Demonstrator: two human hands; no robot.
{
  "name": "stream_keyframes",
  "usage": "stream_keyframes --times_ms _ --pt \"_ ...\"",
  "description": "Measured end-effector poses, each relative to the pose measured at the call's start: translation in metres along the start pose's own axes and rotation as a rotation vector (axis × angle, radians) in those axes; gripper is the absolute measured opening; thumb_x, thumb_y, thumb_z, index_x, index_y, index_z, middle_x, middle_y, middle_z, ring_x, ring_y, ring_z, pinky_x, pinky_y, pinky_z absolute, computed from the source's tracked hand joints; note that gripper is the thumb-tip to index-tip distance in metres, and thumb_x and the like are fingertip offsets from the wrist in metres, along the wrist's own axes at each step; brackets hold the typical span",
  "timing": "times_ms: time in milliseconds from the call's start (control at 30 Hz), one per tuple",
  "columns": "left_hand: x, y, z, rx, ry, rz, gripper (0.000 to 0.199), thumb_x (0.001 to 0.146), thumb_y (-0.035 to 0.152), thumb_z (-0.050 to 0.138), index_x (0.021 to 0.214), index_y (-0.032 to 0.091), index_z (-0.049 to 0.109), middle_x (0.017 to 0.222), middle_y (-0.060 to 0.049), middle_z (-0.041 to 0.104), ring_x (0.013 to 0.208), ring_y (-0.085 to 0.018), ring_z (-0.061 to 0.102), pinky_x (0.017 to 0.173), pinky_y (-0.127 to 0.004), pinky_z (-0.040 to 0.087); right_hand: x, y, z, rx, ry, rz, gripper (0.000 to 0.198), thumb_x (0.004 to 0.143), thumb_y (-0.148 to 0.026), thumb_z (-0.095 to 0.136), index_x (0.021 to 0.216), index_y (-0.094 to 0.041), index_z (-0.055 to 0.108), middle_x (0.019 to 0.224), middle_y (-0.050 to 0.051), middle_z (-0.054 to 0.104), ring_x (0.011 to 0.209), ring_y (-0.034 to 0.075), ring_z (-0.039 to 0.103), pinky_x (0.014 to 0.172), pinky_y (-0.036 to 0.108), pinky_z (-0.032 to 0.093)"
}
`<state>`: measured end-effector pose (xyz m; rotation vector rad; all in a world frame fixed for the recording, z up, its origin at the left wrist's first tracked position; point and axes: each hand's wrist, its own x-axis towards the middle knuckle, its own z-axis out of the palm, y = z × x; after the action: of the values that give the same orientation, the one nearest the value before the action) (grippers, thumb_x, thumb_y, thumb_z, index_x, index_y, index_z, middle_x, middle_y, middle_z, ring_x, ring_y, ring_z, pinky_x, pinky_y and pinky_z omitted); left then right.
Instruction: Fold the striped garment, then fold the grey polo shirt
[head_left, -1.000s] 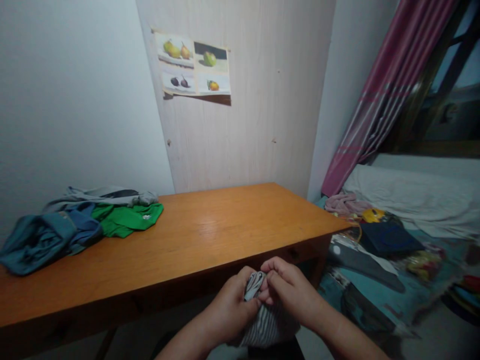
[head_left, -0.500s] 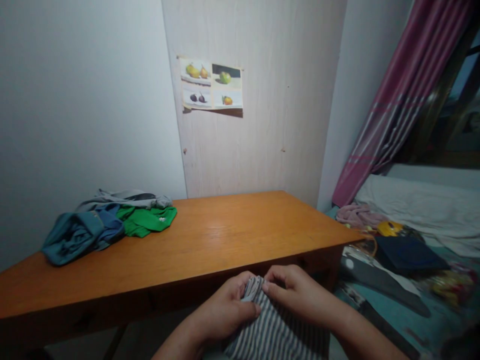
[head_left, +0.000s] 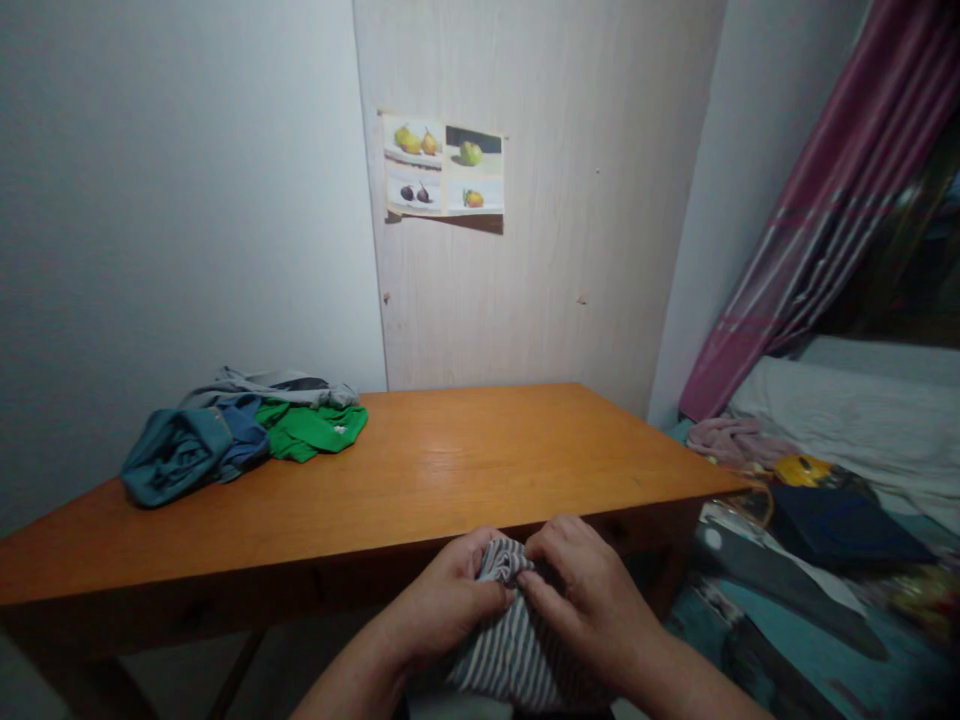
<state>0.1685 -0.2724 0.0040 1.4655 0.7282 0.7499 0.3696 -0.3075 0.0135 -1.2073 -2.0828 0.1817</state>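
Observation:
A grey-and-white striped cloth garment hangs from both hands, just in front of the table's near edge. Its top is bunched and folded between my fingers; which part of the garment this is, I cannot tell. My left hand is closed on the bunched edge from the left, thumb lying across the front. From the right, my right hand pinches the same gathered edge between thumb and fingers. The lower part of the cloth runs down out of the picture.
An orange-brown wooden table spans the view. On its left lies a clothes pile with a teal garment, a green one and a grey one. At right is a cluttered bed beside a pink curtain.
The view has turned slightly left, so the table and wall shift rightward. Both hands still grip the striped garment, its top now more tightly bunched, and the right hand has curled further over it.

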Motion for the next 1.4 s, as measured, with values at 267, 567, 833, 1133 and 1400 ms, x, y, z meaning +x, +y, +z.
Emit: stream_keyframes --times_ms 267,567,833,1133,1400 --pt "-0.002 0.001 -0.001 -0.025 -0.026 -0.043 0.030 0.067 0.009 0.064 0.095 0.017 0.057 0.082 0.003 0.056 0.073 -0.011 0.050 0.066 -0.024 0.032 0.001 0.002 -0.002 0.162 -0.107 0.046 0.012 0.094 -0.024 0.054 0.095 -0.022 0.066 0.093 0.003 0.068 0.086 0.017 0.061 0.076 0.029 0.044" --pt "0.000 0.003 0.000 -0.051 0.064 -0.041 0.020 0.086 0.034 0.058 0.086 0.015 0.061 0.084 -0.001 0.058 0.080 -0.015 0.050 0.078 -0.028 0.039 -0.002 0.003 0.001 0.065 -0.104 0.001 0.015 0.097 -0.026 0.052 0.096 -0.022 0.066 0.089 0.003 0.067 0.082 0.017 0.061 0.075 0.028 0.043" --pt "0.000 0.005 0.006 0.100 0.056 0.039 0.038 0.089 0.054 0.061 0.087 0.016 0.060 0.084 0.000 0.055 0.080 -0.015 0.048 0.074 -0.026 0.038 -0.002 -0.001 0.005 0.145 -0.072 0.092 0.011 0.095 -0.024 0.053 0.093 -0.022 0.063 0.087 0.001 0.066 0.079 0.016 0.060 0.073 0.027 0.042" --pt "-0.003 0.022 -0.006 0.207 -0.022 0.040 0.032 0.090 0.048 0.063 0.091 0.017 0.060 0.082 0.000 0.057 0.077 -0.014 0.050 0.072 -0.024 0.039 0.005 0.004 0.001 0.246 -0.002 0.079 0.017 0.088 -0.029 0.065 0.103 -0.021 0.064 0.101 0.004 0.067 0.094 0.019 0.062 0.082 0.030 0.046" --pt "-0.021 0.036 -0.035 -0.043 -0.116 -0.041 0.030 0.092 0.045 0.064 0.097 0.016 0.059 0.088 -0.004 0.062 0.078 -0.015 0.057 0.070 -0.026 0.042 0.001 0.028 -0.024 0.334 -0.346 0.132 0.080 0.072 -0.051 0.082 0.142 -0.026 0.053 0.130 0.010 0.062 0.116 0.026 0.058 0.098 0.039 0.046"
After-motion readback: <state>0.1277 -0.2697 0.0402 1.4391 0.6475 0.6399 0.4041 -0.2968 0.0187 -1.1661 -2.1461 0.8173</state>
